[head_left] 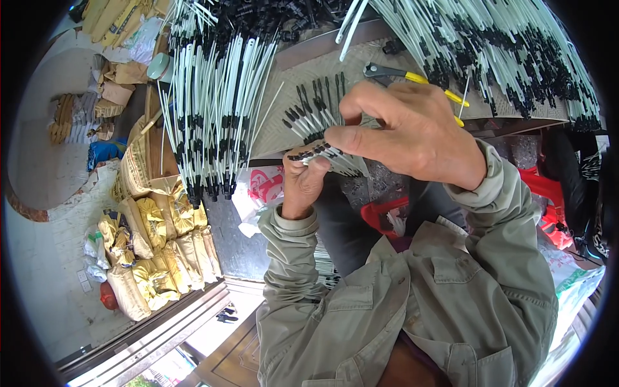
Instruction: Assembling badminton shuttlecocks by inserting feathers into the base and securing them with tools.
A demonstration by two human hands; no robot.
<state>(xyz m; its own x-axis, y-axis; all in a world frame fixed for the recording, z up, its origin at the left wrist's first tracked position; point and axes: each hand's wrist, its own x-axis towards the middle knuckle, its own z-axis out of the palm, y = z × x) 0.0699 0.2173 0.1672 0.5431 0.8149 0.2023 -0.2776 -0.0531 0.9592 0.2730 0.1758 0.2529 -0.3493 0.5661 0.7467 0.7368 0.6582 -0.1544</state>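
My left hand (pixel 303 184) is closed round a fanned bundle of thin white rods with black tips (pixel 313 126). Black ends crowd above its thumb, and more rods stick out to the right, below my other hand. Over the bundle's right side, my right hand (pixel 412 129) bends its thumb and forefinger into a pinch at the rods. The fingertips almost meet; whatever lies between them is too small or hidden to make out. Just beyond the right hand, a pair of yellow-handled pliers (pixel 416 77) rests on the worktop (pixel 309 61).
Big heaps of black-tipped white rods lie at the left (pixel 219 109) and far right (pixel 490 51), overhanging the worktop's edge. Small black parts (pixel 277 16) are piled at the back. Paper-wrapped and yellow packages (pixel 161 238) stand at lower left. A red object (pixel 545 200) is at right.
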